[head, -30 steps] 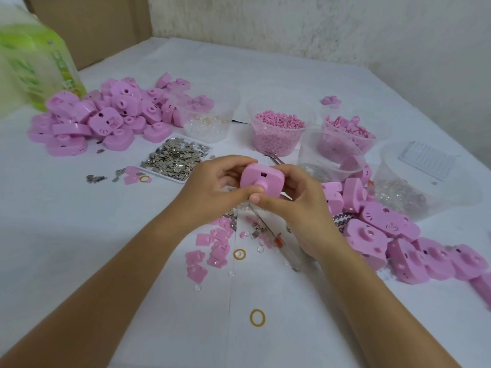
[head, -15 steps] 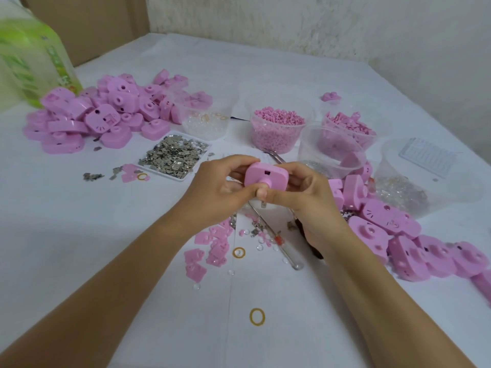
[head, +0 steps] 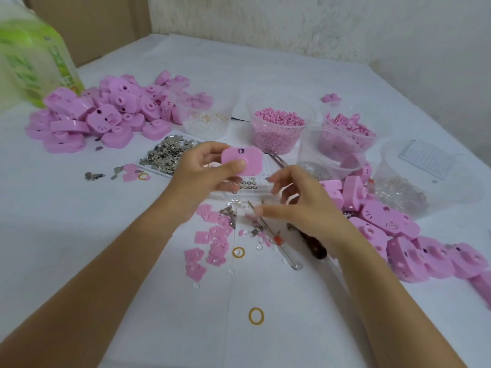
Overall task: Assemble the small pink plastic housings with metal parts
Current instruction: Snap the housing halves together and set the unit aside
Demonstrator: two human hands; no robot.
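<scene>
My left hand (head: pixel 204 171) grips one small pink housing (head: pixel 243 160) above the table, thumb across its front face. My right hand (head: pixel 300 200) hovers just right of and below it, fingers loosely curled, holding nothing that I can see. A tray of small metal parts (head: pixel 164 155) lies behind my left hand. A white tray with rows of tiny metal rings (head: pixel 249 185) sits under my hands. Loose pink plates (head: pixel 210 243) and metal bits lie in front of my wrists.
A heap of pink housings (head: pixel 106 118) is at the far left, another row (head: pixel 414 243) at the right. Clear tubs hold pink pellets (head: pixel 279 128), pink pieces (head: pixel 348 134) and clear parts (head: pixel 398 192). A screwdriver (head: pixel 276 240) and yellow rings (head: pixel 256 316) lie near me. A green bag (head: pixel 34 57) stands far left.
My right hand has let go of the housing and dropped down to the right. My left hand now holds the housing alone and has raised it slightly.
</scene>
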